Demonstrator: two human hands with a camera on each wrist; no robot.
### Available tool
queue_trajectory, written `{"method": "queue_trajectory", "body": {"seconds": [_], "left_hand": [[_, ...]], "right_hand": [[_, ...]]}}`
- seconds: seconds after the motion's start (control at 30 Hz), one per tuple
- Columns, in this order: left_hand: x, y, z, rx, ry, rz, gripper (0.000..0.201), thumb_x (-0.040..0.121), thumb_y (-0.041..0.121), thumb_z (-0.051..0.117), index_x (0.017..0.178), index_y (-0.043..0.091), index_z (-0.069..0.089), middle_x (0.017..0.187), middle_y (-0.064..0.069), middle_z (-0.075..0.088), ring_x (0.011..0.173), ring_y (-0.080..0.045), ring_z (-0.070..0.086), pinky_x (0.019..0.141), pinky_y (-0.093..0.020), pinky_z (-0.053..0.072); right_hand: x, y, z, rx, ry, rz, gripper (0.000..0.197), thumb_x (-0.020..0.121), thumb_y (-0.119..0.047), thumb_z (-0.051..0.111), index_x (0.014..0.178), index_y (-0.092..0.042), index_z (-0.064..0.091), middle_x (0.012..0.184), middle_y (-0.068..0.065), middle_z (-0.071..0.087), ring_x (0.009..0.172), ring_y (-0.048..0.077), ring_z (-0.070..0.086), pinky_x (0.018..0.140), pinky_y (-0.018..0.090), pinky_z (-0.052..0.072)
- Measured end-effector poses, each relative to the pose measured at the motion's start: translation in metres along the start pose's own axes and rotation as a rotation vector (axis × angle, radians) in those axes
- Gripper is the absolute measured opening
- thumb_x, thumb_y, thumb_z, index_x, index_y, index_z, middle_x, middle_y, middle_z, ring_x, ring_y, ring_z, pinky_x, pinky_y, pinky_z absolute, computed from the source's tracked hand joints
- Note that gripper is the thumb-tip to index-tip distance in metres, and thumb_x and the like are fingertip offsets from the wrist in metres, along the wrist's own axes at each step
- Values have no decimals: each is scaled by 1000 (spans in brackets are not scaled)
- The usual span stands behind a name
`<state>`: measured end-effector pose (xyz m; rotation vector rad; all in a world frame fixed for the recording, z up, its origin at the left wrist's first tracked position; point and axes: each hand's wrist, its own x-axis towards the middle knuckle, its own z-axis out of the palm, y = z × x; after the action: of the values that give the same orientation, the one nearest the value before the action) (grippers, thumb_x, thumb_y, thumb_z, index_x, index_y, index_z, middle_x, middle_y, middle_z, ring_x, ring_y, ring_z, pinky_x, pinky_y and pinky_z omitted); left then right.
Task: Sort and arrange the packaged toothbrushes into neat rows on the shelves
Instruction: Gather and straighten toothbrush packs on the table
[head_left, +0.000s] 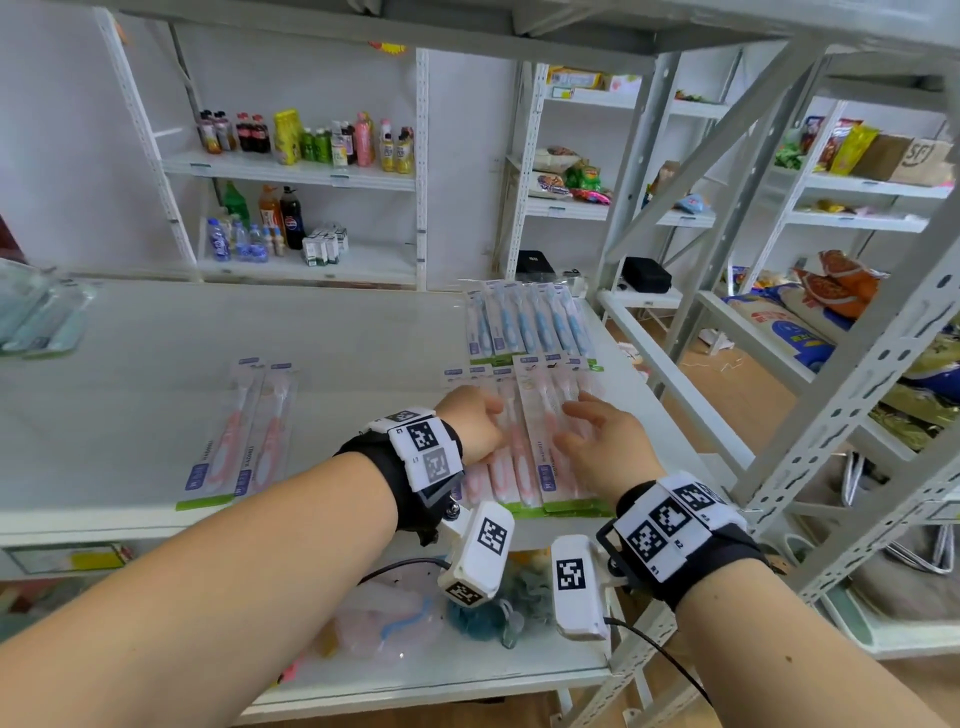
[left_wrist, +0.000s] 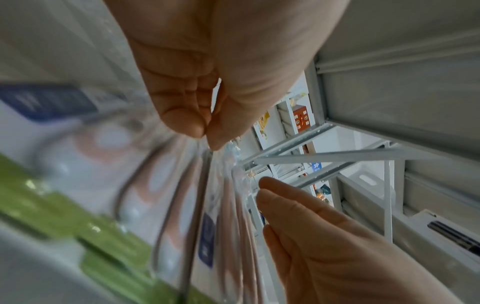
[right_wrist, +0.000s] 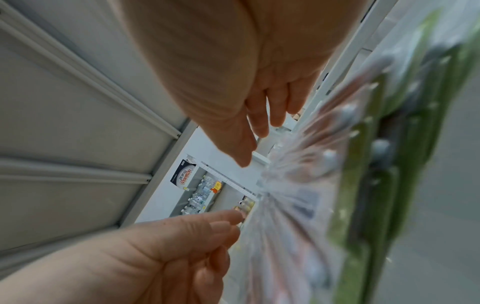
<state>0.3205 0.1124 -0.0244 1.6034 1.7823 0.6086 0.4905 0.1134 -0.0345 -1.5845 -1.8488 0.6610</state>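
A row of pink packaged toothbrushes (head_left: 535, 467) lies overlapped at the right front of the white shelf (head_left: 337, 353). Behind it lies a row of blue packs (head_left: 524, 322). Two loose pink packs (head_left: 244, 436) lie side by side at centre left. My left hand (head_left: 475, 415) is curled over the pink row. In the left wrist view my left hand (left_wrist: 206, 135) pinches thumb to finger at a pack's edge (left_wrist: 207, 185). My right hand (head_left: 582, 431) hovers just right of it, fingers straight and spread, and in the right wrist view my right hand (right_wrist: 262, 131) holds nothing.
Teal packs (head_left: 41, 317) lie at the shelf's far left edge. A perforated grey upright (head_left: 831, 415) and a slanted brace stand close on the right. The shelf below holds bath sponges (head_left: 483, 618). Drink bottles (head_left: 311, 140) fill the racks behind.
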Motion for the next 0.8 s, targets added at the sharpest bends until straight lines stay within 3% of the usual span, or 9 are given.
{"method": "queue_trajectory", "body": {"seconds": [0.17, 0.33, 0.43, 0.53, 0.67, 0.8], "left_hand": [[-12, -45, -43, -38, 179, -48, 40, 85, 7, 59, 125, 12, 57, 122, -7, 59, 111, -23, 56, 94, -27, 42], [-38, -102, -96, -14, 340, -181, 36, 85, 7, 58, 120, 15, 58, 122, -7, 59, 111, -24, 56, 99, -29, 42], [-56, -134, -122, 59, 398, -303, 38, 84, 14, 59, 122, 18, 56, 128, -8, 53, 114, -27, 55, 96, -30, 44], [-72, -159, -138, 152, 383, -433, 46, 79, 25, 66, 123, 20, 55, 129, -9, 50, 112, -29, 56, 91, -30, 47], [-83, -182, -143, 179, 328, -484, 62, 70, 41, 74, 123, 20, 50, 124, -7, 45, 108, -27, 55, 85, -31, 47], [-84, -194, -149, 177, 284, -465, 68, 68, 42, 76, 124, 18, 46, 123, -7, 42, 105, -26, 55, 86, -32, 49]], "right_hand": [[-2, -40, 23, 44, -22, -76, 37, 87, -18, 61, 124, -19, 60, 140, -2, 50, 128, 14, 45, 100, 22, 30], [-8, -92, 69, 119, -137, -121, 33, 86, -20, 64, 119, -15, 62, 117, 1, 62, 96, 8, 54, 80, 15, 37], [-13, -118, 99, 146, -273, -86, 32, 84, -24, 67, 115, -15, 64, 107, 0, 62, 91, 9, 56, 77, 15, 41], [-20, -140, 130, 125, -375, -50, 34, 82, -27, 69, 112, -13, 66, 105, 3, 65, 93, 17, 61, 88, 29, 48], [-25, -162, 164, 48, -422, -37, 35, 81, -30, 68, 112, -14, 64, 97, -2, 60, 85, 11, 54, 74, 21, 40], [-26, -176, 192, -74, -432, 39, 39, 75, -36, 70, 107, -16, 60, 91, -4, 57, 76, 10, 53, 59, 18, 38]]}}
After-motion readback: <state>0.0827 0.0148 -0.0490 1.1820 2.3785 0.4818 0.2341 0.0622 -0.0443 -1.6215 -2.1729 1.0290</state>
